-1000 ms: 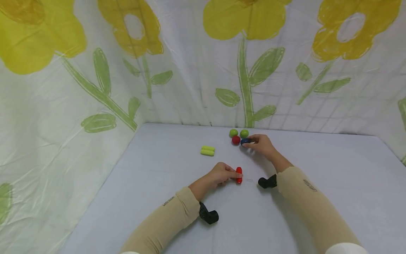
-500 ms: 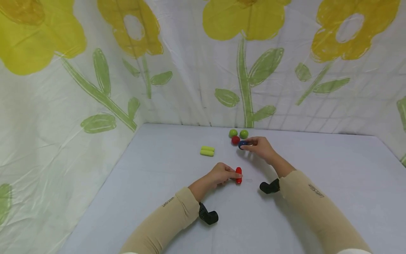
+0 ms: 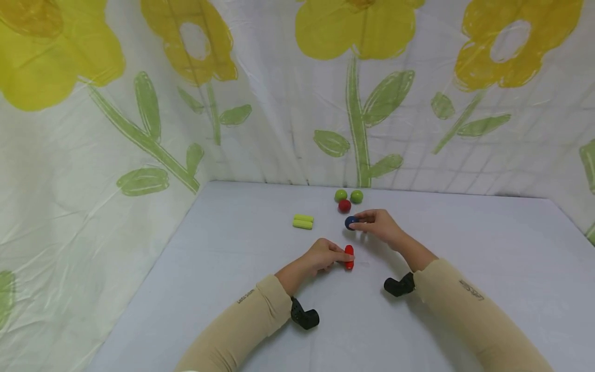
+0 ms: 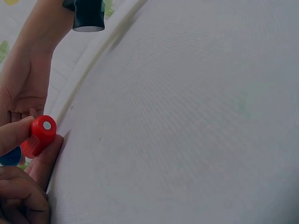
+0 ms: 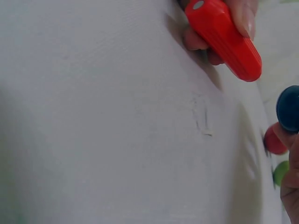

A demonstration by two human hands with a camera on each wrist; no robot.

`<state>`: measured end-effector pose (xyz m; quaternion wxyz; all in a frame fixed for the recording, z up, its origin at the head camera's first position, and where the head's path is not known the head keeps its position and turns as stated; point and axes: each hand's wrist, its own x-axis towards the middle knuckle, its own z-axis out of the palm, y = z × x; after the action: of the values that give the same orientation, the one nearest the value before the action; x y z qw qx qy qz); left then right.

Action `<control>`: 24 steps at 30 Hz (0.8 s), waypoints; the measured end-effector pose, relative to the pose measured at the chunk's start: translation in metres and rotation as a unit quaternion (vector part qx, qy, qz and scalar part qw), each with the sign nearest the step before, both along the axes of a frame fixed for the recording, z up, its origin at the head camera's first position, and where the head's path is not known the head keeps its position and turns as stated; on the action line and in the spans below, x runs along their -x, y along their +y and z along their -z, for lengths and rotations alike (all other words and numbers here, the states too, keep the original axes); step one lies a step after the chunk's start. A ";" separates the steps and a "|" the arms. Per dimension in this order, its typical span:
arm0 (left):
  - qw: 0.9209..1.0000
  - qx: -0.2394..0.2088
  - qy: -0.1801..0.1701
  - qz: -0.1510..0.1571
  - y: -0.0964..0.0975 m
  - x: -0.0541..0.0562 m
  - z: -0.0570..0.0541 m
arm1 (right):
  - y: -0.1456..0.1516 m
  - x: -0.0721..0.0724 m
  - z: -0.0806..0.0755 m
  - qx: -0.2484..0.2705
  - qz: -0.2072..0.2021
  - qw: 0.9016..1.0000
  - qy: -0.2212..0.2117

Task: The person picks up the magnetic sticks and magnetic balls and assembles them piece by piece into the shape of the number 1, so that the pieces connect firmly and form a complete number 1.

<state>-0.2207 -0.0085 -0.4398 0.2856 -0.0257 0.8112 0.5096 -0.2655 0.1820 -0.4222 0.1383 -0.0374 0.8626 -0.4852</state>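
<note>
My left hand point(image 3: 322, 254) pinches a red magnetic rod point(image 3: 349, 250) between thumb and fingers, low over the table. A pale metal disc shows in the end of this red rod point(image 4: 39, 135) in the left wrist view. My right hand point(image 3: 383, 227) holds a dark blue ball point(image 3: 350, 222) by its fingertips, a little beyond the rod in the head view. A gap separates the blue ball point(image 5: 288, 109) from the red rod point(image 5: 225, 37) in the right wrist view.
Two green balls point(image 3: 341, 195) and a red ball point(image 3: 344, 206) sit near the table's back edge. Left of them, two yellow-green rods point(image 3: 303, 221) lie side by side. Black wrist cameras point(image 3: 304, 316) jut from both sleeves. A flower-printed curtain point(image 3: 279, 103) hangs behind the white table point(image 3: 232, 232).
My right hand has drawn the blue ball away from the red and green balls, toward me and slightly left, nearer the red rod. My left hand has stayed in place with the rod.
</note>
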 end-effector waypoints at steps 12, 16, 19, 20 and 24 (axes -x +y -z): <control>1.000 0.000 0.004 0.002 0.000 -0.002 -0.003 | -0.001 -0.011 0.005 0.016 -0.019 1.000 0.000; 1.000 -0.004 0.004 0.002 0.000 -0.002 -0.003 | -0.002 -0.013 0.006 0.021 -0.019 1.000 -0.007; 1.000 -0.005 0.002 0.001 -0.001 -0.001 -0.003 | -0.003 -0.014 0.007 0.020 -0.019 1.000 -0.010; 1.000 -0.004 0.001 0.001 -0.001 -0.001 -0.003 | -0.004 -0.014 0.007 0.020 -0.019 1.000 -0.012; 1.000 -0.002 -0.001 0.000 0.000 -0.001 -0.003 | -0.004 -0.016 0.006 0.017 -0.023 1.000 -0.013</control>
<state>-0.2197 -0.0088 -0.4368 0.2866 -0.0256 0.8100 0.5109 -0.2491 0.1782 -0.4286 0.1600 -0.0533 0.8515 -0.4966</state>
